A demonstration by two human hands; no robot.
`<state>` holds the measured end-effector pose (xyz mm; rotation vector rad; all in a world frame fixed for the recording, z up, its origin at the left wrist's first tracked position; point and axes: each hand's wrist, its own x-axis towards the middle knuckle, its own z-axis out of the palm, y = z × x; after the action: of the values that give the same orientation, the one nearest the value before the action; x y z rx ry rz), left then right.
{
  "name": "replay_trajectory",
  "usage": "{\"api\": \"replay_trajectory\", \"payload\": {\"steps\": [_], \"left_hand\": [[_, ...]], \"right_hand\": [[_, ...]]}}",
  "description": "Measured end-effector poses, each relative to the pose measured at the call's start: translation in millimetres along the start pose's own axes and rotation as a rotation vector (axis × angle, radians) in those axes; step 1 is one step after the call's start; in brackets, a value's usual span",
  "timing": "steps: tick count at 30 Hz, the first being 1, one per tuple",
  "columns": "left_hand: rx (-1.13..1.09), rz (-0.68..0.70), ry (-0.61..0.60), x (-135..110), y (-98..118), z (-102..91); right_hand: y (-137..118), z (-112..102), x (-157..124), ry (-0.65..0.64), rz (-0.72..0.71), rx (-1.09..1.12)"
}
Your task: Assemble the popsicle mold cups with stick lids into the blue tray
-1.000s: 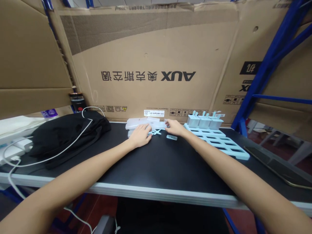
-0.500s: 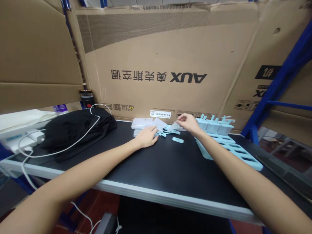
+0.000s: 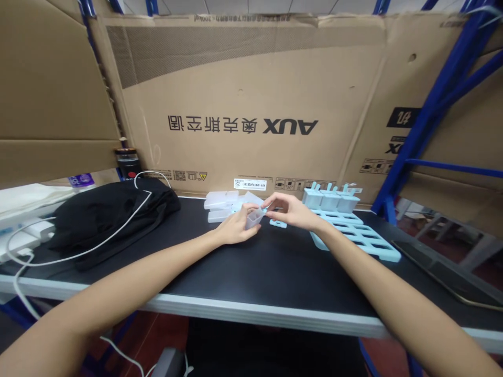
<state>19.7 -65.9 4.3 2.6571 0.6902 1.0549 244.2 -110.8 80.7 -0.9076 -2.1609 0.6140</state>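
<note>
Several fingers (image 3: 246, 207) and the thumb of my left hand (image 3: 238, 226) curl part-open around a translucent cup (image 3: 253, 219) over the black table (image 3: 259, 277); my right hand (image 3: 288, 210) nearly closes its fingertips at the cup's rim, on a light-blue piece (image 3: 264, 210) too small to make out. Just beside lies a blue lid (image 3: 278, 224); farther right, three moulds (image 3: 330, 201) stand in the light-blue rack (image 3: 387, 255).

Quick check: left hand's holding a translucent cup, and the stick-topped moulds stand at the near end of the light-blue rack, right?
Not quite: the stick-topped moulds stand at the far end of the light-blue rack, as the head view shows. The left hand is holding a translucent cup.
</note>
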Motion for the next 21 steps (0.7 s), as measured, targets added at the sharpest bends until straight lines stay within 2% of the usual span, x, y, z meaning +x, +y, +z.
{"api": "replay_trajectory", "payload": {"steps": [3,6,9,14,18,21], "left_hand": [[0.006,0.024,0.014,-0.2,-2.7,-1.2],[-0.014,0.038,-0.014,0.8,-1.3,-5.3],[-0.027,0.031,-0.041,2.7,1.7,-8.6],[0.004,0.071,-0.081,4.3,5.7,-11.7],[0.047,0.031,-0.123,3.1,5.7,-12.8],[0.063,-0.018,-0.146,2.1,4.7,-12.8]], "right_hand": [[20.8,-15.7,-6.4,0.052,0.056,-0.339],[45.3,-26.6,-11.2,-0.044,0.164,-0.623],[64.5,-31.0,-14.2,-0.118,0.268,-0.803],[82.4,-33.9,-17.5,-0.165,0.431,-0.911],[82.3,-32.1,-17.1,-0.148,0.423,-0.889],[73.4,-30.9,-15.4,-0.084,0.418,-0.865]]}}
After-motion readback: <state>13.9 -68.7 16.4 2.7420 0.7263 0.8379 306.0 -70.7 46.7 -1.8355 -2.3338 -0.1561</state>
